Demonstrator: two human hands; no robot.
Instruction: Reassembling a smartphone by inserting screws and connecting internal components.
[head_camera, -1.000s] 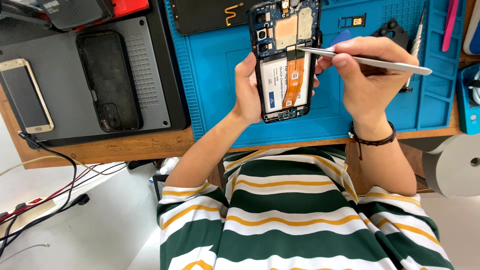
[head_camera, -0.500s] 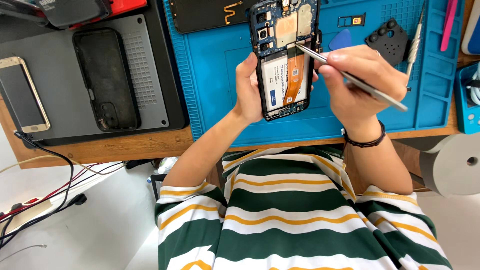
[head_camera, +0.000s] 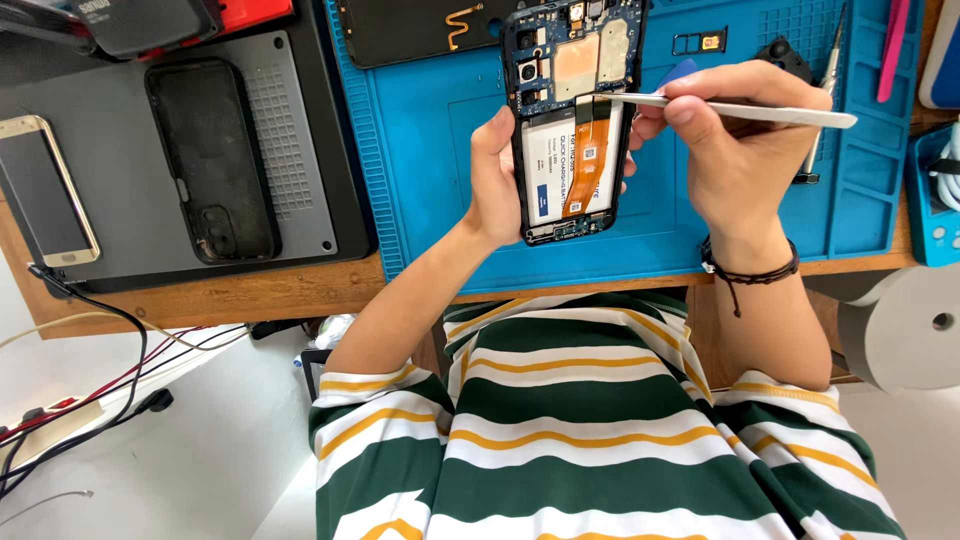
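Note:
My left hand (head_camera: 493, 180) grips the left edge of an opened phone (head_camera: 567, 120), held upright over a blue work mat (head_camera: 420, 150). Its back is off, showing a white battery, an orange flex cable and a blue circuit board. My right hand (head_camera: 735, 140) pinches a thin metal pry tool (head_camera: 740, 108). The tool lies almost level, and its tip touches the top of the orange flex cable, just below the board.
A black phone back cover (head_camera: 212, 160) lies on a grey pad (head_camera: 300, 130) at the left, with a gold-rimmed phone (head_camera: 45, 190) beside it. A screwdriver (head_camera: 825, 80) and pink tool (head_camera: 892, 45) rest on the mat's right side. Cables (head_camera: 90, 390) hang below the desk edge.
My right hand has swung the pry tool from a downward slant to nearly level, and its tip now sits on the flex cable near the board. The left hand keeps the phone still.

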